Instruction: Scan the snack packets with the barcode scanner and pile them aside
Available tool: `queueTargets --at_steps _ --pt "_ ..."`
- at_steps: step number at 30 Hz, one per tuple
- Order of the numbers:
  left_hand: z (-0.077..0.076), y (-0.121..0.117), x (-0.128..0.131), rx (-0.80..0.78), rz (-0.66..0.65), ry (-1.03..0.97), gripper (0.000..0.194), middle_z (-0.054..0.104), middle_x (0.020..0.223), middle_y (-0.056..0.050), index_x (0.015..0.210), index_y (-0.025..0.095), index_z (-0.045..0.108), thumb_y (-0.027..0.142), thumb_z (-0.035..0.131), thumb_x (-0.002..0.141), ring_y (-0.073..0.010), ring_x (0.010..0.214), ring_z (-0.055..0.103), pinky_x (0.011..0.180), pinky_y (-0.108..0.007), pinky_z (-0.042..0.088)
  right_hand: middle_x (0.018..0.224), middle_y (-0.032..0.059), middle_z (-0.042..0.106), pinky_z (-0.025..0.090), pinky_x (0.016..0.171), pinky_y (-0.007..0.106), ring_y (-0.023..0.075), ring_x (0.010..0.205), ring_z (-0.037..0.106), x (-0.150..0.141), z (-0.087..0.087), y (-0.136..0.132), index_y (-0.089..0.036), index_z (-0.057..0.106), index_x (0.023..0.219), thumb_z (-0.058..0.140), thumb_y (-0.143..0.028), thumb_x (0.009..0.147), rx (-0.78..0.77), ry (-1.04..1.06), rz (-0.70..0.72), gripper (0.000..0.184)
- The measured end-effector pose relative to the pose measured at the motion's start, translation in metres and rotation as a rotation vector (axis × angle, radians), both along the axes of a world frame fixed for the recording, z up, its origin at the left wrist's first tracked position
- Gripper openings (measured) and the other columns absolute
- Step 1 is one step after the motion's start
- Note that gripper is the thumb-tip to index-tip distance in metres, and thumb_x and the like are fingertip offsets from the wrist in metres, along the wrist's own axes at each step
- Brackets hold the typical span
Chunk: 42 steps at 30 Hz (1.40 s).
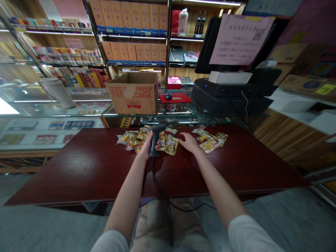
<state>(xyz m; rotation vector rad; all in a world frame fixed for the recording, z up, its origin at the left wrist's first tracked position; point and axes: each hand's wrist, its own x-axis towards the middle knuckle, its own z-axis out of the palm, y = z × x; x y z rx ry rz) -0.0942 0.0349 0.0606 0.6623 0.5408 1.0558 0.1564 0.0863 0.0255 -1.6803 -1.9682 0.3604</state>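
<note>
My left hand (147, 146) is wrapped round the handle of a black barcode scanner (154, 141), whose head points away over the table and whose cable hangs down toward my lap. My right hand (188, 142) is open, fingers apart, just right of a gold snack packet (171, 145); whether a fingertip touches it I cannot tell. More small packets lie around that one, partly behind the scanner. To the left of the scanner sits a pile of gold and clear packets (134, 138). Another group of gold packets (212, 142) lies right of my right hand.
The dark red table (91, 164) stands against a glass counter. On the counter are an open cardboard box (133, 98), a mouse (168, 96) on a red mat, and a monitor with a paper notice (240, 38). The scanner cable (157, 183) crosses the table's front edge.
</note>
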Motion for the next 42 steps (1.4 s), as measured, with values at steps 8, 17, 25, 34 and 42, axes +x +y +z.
queueTargets --at_steps 8,17,25,34,42 --pt "-0.005 0.004 -0.010 0.019 -0.069 0.021 0.056 0.045 0.054 0.003 0.073 0.015 0.052 0.068 0.047 0.090 -0.0059 0.037 0.038 0.036 -0.018 0.036 0.128 0.0173 0.056 0.037 0.100 0.060 0.0412 0.125 0.049 -0.026 0.004 0.017 -0.023 0.067 0.114 0.084 -0.068 0.052 -0.275 -0.031 -0.066 0.078" --pt "-0.004 0.003 -0.007 0.034 -0.061 0.005 0.050 0.049 0.056 0.003 0.084 0.015 0.056 0.064 0.055 0.088 -0.0065 0.037 0.040 0.035 -0.017 0.034 0.118 0.0078 0.061 0.034 0.100 0.059 0.0357 0.120 0.051 -0.040 0.000 0.013 -0.027 0.070 0.097 0.085 -0.044 0.061 -0.249 0.094 -0.153 0.043" --pt "0.002 -0.001 -0.002 0.038 -0.074 0.030 0.050 0.049 0.057 0.003 0.078 0.015 0.054 0.064 0.057 0.087 -0.0058 0.038 0.039 0.036 -0.017 0.035 0.065 -0.0050 0.058 0.051 0.072 0.034 0.0165 0.067 0.058 -0.024 -0.006 0.028 -0.022 0.051 0.069 0.075 -0.027 0.054 -0.230 0.786 -0.146 0.029" --pt "0.004 -0.009 0.004 0.087 -0.136 0.088 0.050 0.050 0.057 0.002 0.075 0.015 0.052 0.063 0.056 0.088 -0.0053 0.038 0.039 0.037 -0.017 0.035 0.077 0.0005 0.071 0.057 0.072 0.034 0.0194 0.073 0.071 -0.016 0.010 0.013 -0.022 0.062 0.090 0.072 -0.034 0.069 -0.219 1.292 -0.012 0.025" --pt "-0.002 -0.010 0.012 0.125 -0.238 0.187 0.055 0.054 0.057 0.001 0.085 0.015 0.057 0.069 0.061 0.081 -0.0068 0.037 0.040 0.037 -0.020 0.034 0.082 -0.0012 0.071 0.058 0.085 0.041 0.0202 0.082 0.073 -0.018 0.008 0.010 -0.024 0.054 0.088 0.074 -0.034 0.070 -0.127 1.420 0.010 0.028"
